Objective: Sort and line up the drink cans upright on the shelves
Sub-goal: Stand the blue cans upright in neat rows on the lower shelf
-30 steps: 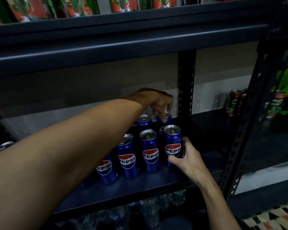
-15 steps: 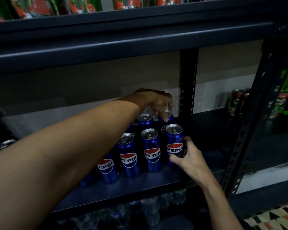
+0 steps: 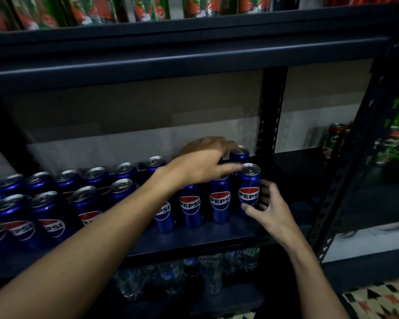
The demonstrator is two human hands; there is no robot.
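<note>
Blue Pepsi cans stand upright in two rows on the middle shelf (image 3: 194, 240). My left hand (image 3: 200, 166) reaches across from the left and hovers over the tops of the front-row cans, its fingers stretched towards the rightmost front can (image 3: 249, 187); it is blurred and hides one can top. My right hand (image 3: 270, 210) is cupped round that can from the right, with the thumb on its lower front and the fingers behind its right side. A back-row can (image 3: 239, 154) stands just behind it. More cans (image 3: 44, 210) fill the left of the shelf.
A black upright post (image 3: 271, 116) stands just right of the cans. Red-and-green cans (image 3: 148, 8) line the shelf above, and more (image 3: 334, 139) stand on the neighbouring rack at right. Plastic water bottles (image 3: 171, 275) fill the shelf below. Patterned floor shows at bottom right.
My left hand has come forward from the back-row can to above the front-row tops. My right hand stays at the rightmost front can, its fingers looser. The view now takes in more cans at left.
</note>
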